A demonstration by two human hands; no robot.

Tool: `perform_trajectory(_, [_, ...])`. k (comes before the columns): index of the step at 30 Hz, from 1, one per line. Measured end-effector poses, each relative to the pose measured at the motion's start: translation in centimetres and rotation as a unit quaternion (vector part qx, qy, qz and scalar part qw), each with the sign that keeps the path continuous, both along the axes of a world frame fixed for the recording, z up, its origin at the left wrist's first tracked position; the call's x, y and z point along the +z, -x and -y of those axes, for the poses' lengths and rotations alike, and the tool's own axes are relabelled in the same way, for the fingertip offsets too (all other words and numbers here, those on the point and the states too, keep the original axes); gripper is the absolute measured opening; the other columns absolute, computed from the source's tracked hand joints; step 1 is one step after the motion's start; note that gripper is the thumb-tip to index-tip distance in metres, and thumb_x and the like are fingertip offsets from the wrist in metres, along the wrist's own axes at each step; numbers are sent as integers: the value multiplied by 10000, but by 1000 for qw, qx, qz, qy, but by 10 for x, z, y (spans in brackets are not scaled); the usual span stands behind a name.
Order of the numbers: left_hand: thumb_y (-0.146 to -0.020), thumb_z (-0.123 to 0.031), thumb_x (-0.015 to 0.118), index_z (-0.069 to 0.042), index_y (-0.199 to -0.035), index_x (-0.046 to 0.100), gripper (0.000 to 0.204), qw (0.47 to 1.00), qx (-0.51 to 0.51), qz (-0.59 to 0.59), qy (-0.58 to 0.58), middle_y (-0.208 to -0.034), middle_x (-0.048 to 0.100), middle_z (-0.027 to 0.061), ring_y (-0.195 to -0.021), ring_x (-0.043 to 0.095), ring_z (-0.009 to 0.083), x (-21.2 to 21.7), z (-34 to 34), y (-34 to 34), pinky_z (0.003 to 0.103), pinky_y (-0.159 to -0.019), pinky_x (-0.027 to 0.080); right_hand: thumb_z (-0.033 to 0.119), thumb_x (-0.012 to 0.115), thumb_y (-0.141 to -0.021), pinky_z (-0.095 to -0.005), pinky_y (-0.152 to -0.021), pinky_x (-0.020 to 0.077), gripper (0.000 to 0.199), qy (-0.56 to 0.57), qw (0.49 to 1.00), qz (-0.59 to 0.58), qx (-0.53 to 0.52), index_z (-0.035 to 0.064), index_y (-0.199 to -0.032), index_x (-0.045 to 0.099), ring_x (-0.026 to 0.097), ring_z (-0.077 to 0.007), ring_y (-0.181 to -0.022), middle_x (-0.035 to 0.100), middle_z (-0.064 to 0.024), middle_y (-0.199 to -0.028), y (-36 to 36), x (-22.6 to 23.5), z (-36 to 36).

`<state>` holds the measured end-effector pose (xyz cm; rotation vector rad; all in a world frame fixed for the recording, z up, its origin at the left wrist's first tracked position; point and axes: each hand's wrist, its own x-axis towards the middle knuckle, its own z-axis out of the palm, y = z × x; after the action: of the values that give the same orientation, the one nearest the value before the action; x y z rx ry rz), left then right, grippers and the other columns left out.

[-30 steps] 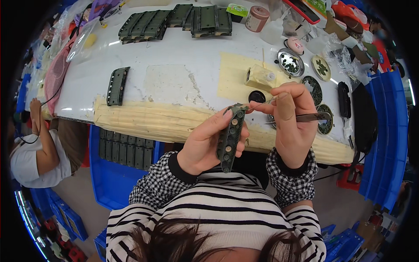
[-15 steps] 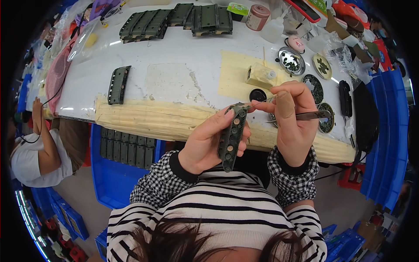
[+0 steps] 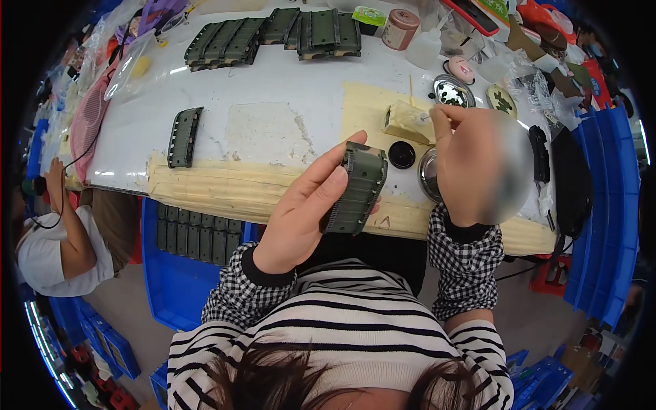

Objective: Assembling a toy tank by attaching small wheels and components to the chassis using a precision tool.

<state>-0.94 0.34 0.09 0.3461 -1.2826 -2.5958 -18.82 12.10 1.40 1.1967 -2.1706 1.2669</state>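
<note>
My left hand (image 3: 301, 208) is closed around a dark green camouflage plastic part (image 3: 357, 188) that looks like a model tank hull, holding it tilted with a broad ribbed face up. My right hand (image 3: 461, 160) pinches a thin needle-like stick (image 3: 426, 117). Its tip is at the mouth of a small bottle (image 3: 418, 120) set in a block wrapped in yellow tape (image 3: 400, 123). Much of the right hand is blurred, so whether the tweezers are still in it does not show. A black round cap (image 3: 402, 154) lies between the hands, beside a metal dish (image 3: 429, 174).
Another green part (image 3: 185, 137) lies at left; stacked ones (image 3: 225, 41) stand at the back. Dishes of small green pieces (image 3: 451, 92) are at right. Taped padding (image 3: 225, 181) lines the near edge. A blue bin (image 3: 171, 287) holds green parts below. Another person's arm (image 3: 72, 232) is far left.
My right hand has moved away from the green part to the bottle, taking the stick with it. My left hand has turned the part, so its row of round discs is out of sight.
</note>
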Motion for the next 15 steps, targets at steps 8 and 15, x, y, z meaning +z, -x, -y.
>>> perform_trajectory(8, [-909,-128,663,-106,-1416,469,543,973,24,62,221,-1063,573,38,-866,490,60,3,-4,-5,199,-731,446,88,563,-967,-256,-726,561,157,171,888,358,231,-58,-1026,562,618,-98,-789,567,-82,-979,-42,19,-6])
perform_trajectory(15, [-909,-91,637,-68,-1425,438,555,960,19,52,274,-1109,570,50,-957,529,91,1,-4,-6,245,-818,478,121,535,-985,-294,-769,594,185,162,862,399,267,-60,-1020,530,619,-100,-806,567,-84,-958,-44,9,-2])
